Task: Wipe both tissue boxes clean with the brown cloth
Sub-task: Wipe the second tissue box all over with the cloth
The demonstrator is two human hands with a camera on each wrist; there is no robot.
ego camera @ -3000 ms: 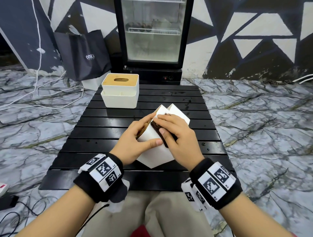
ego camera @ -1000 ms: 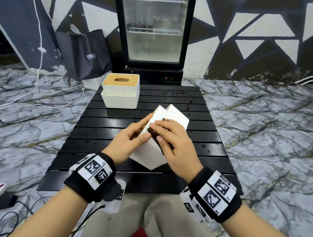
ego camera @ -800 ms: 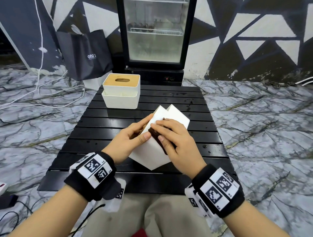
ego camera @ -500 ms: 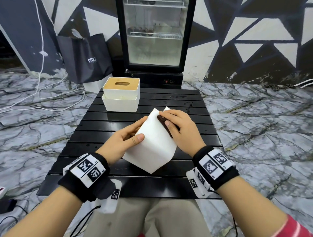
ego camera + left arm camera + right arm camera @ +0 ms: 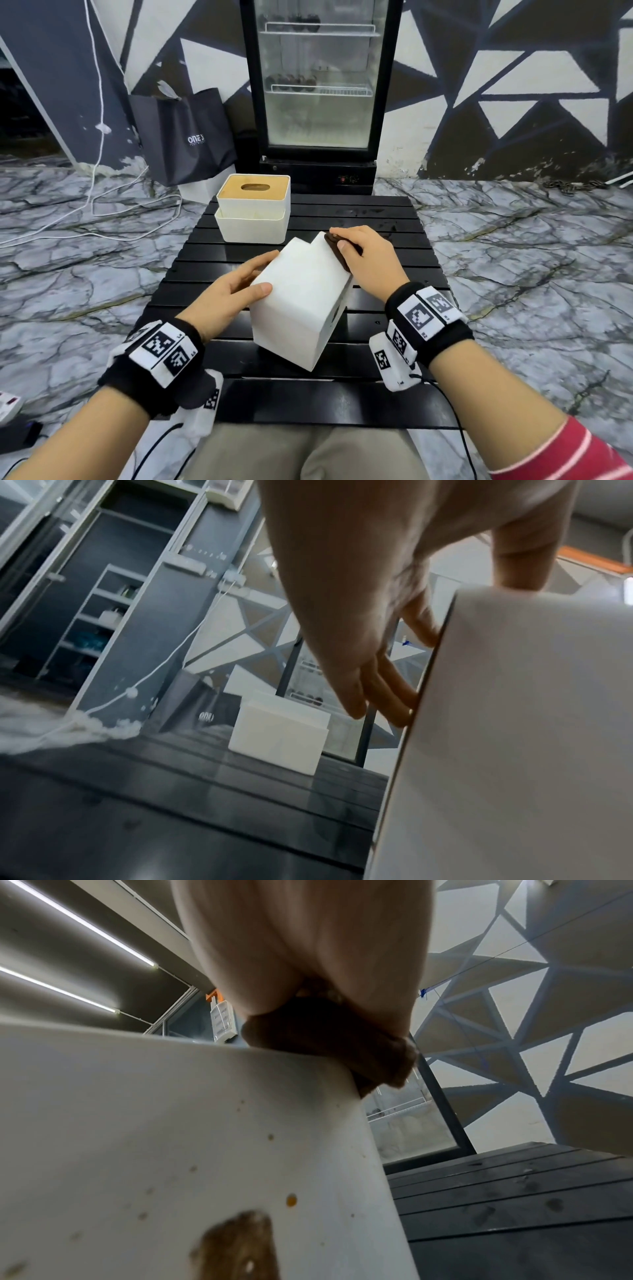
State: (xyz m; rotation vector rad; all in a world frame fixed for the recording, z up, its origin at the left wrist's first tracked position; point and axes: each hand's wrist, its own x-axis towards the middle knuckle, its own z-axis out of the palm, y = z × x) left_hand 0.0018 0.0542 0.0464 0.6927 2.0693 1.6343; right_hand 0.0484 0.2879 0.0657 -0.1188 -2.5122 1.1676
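Observation:
A white tissue box (image 5: pixel 301 305) is tilted on edge in the middle of the black slatted table (image 5: pixel 394 240). My left hand (image 5: pixel 255 277) grips its left side, thumb on the upper face and fingers (image 5: pixel 380 693) flat along the side wall. My right hand (image 5: pixel 356 248) holds the folded brown cloth (image 5: pixel 337 248) and presses it on the box's far upper edge. In the right wrist view the brown cloth (image 5: pixel 329 1042) sits on that corner, and the box wall (image 5: pixel 154 1123) shows brown spots and a large smear (image 5: pixel 240 1245). A second white tissue box (image 5: pixel 253 214) with a wooden lid stands at the far left.
A glass-door fridge (image 5: pixel 320 85) stands just behind the table. A dark shopping bag (image 5: pixel 185 137) and white cables (image 5: pixel 102 212) lie on the marble floor to the left. The table's right half beyond my right hand is bare slats.
The box has been turned so a plain white face points up. My right hand slid the cloth from the near face to the far top edge. My left hand kept its hold.

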